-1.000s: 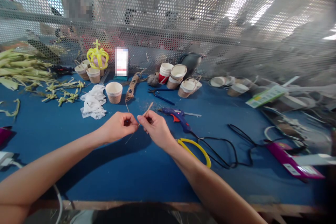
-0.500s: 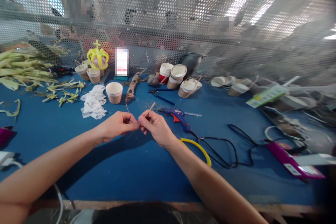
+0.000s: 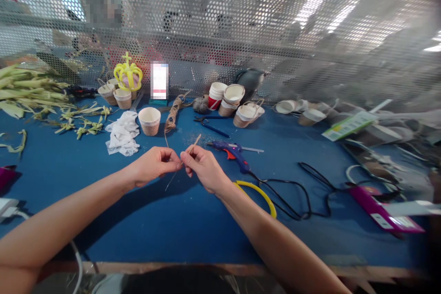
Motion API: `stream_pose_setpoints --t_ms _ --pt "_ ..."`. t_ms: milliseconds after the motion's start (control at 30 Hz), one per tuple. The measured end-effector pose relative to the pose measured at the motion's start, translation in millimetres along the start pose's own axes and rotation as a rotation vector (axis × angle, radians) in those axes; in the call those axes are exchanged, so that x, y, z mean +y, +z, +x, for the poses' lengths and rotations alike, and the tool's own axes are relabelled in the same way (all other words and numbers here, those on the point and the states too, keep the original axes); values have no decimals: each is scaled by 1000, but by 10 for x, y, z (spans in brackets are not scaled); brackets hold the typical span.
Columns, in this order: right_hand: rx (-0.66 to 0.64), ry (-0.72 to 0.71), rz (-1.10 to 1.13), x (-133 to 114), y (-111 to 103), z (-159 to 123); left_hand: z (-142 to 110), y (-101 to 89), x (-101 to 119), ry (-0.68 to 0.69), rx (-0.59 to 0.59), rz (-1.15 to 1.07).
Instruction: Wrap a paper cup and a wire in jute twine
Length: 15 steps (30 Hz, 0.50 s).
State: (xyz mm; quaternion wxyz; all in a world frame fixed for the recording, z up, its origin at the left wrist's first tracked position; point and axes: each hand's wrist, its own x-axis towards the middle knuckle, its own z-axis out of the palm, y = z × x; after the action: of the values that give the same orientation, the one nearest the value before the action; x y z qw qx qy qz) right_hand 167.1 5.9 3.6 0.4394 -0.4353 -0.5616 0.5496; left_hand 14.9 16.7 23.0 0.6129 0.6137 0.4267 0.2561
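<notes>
Two hands: in the head view, left hand [image 3: 151, 165] and right hand [image 3: 204, 168] meet fingertip to fingertip above the blue table [image 3: 186, 243].
Left fingers: thumb and forefinger pinch a twine strand [image 3: 166, 140]; the exact grip is covered by the fingertips.
Right fingers: thumb and forefinger pinch a tan strip [image 3: 196, 142], its upper tip poking out, its lower part hidden in the hand.
Twine bundle [image 3: 173, 115]: lies beyond the left hand, the strand running from it to the fingers; whether strand and strip join there, I cannot tell.
Fine end [image 3: 169, 184]: hangs below the fingertips, too thin to trace to its source.
Yellow loop [image 3: 260, 191]: partly covered by the right forearm; what it belongs to is unclear.
Glue gun [image 3: 236, 152]: on its side, just beyond the right hand.
Yellow crown [image 3: 128, 75]: blocks part of the small pots behind it.
Phone screen [image 3: 159, 80]: pixelated, unreadable.
Purple object [image 3: 6, 178]: cut off by the left edge.
Perforated panel [image 3: 206, 4]: shapes behind it blurred, especially rightward.
</notes>
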Motion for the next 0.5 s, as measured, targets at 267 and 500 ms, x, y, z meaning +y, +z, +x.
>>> stream_pose_setpoints --t_ms 267,500 --pt "34 -2 50 17 0 2 -1 35 -13 -50 4 -204" --pt "-55 -38 205 -26 -13 -2 5 -12 8 -40 -23 -310"
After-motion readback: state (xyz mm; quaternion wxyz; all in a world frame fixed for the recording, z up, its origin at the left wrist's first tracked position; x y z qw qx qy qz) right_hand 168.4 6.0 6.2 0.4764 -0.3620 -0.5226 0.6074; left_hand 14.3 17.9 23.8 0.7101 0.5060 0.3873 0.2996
